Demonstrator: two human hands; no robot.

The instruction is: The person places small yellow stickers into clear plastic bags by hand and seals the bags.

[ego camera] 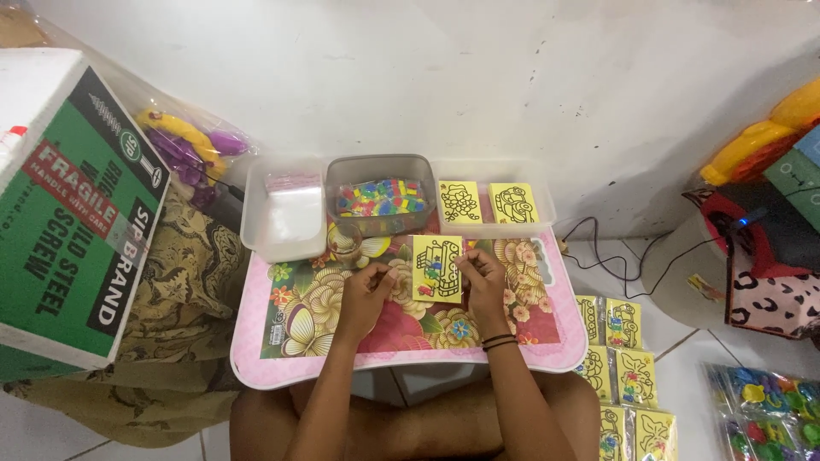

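Head view, card: a yellow sand-art card point(436, 269) stood at the centre of the floral lap table point(547, 341).
Left hand point(369, 294): closed, pinching the card's 9 o'clock edge.
Right hand point(483, 277): closed, pinching its 3 o'clock edge.
12 o'clock: grey tub of coloured pieces point(381, 201).
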